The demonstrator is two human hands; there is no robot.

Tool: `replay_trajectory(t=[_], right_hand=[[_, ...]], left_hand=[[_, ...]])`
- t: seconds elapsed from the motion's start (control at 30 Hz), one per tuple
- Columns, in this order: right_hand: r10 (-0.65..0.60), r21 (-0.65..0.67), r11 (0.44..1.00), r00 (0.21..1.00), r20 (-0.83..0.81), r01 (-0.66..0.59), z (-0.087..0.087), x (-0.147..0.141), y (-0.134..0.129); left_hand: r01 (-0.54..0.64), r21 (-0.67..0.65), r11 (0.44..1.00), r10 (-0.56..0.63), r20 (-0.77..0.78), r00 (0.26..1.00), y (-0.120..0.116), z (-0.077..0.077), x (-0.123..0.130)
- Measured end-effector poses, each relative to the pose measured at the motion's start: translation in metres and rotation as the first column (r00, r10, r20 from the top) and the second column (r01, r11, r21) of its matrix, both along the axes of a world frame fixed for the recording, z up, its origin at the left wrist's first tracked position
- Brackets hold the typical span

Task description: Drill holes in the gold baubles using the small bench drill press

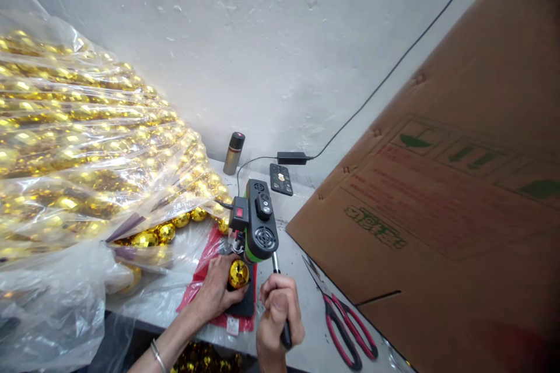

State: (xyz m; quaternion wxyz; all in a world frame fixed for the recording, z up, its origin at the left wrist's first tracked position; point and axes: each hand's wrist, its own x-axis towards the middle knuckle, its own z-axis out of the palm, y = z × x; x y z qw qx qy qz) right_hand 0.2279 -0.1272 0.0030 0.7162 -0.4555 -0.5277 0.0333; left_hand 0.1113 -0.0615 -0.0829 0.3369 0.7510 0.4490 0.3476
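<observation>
A shiny gold ball (238,274) is held in my left hand (216,288), between thumb and fingers, under the front of a small black and green machine (261,218). The machine has a red switch (239,211) on its left side and a black base on a red plastic sheet (196,282). My right hand (280,317) is wrapped round the black grip of a metal lever (286,335) at the machine's right. The exact contact between ball and machine is hidden.
Clear plastic bags of gold balls (87,140) fill the left. Behind the machine are a bottle (234,153), a dark phone-like item (280,179) and a cable adapter (291,158). Red-handled scissors (345,326) lie right, beside a large cardboard box (437,186).
</observation>
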Motion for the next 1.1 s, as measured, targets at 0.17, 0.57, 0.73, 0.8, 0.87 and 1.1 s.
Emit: replay_trajectory(t=[0.17,0.57,0.73,0.8,0.87,1.1], right_hand=[[-0.011,-0.008,1.000,1.000,-0.008,0.011,-0.003,0.000,-0.001],[-0.041,0.117,0.992,0.999,-0.023,0.044,-0.002,-0.003,0.009],[-0.030,0.131,0.991,0.999,-0.045,0.036,0.000,-0.005,0.010],[-0.033,0.133,0.990,0.998,-0.056,0.040,0.001,-0.006,0.010],[-0.042,0.149,0.988,0.997,-0.058,0.050,0.001,-0.006,0.011],[-0.077,0.130,0.988,0.996,-0.042,0.081,-0.006,-0.004,0.010]], left_hand=[[0.013,0.000,1.000,-0.013,0.008,1.000,-0.001,0.000,-0.001],[0.006,-0.036,0.999,-0.005,0.016,1.000,-0.003,0.006,0.001],[-0.003,-0.020,1.000,0.003,0.006,1.000,-0.003,0.001,0.004],[-0.009,-0.008,1.000,0.009,0.010,1.000,-0.003,-0.002,0.004],[-0.010,-0.001,1.000,0.010,0.016,1.000,-0.002,-0.004,0.005],[0.002,-0.040,0.999,-0.002,0.014,1.000,-0.002,-0.004,0.006]])
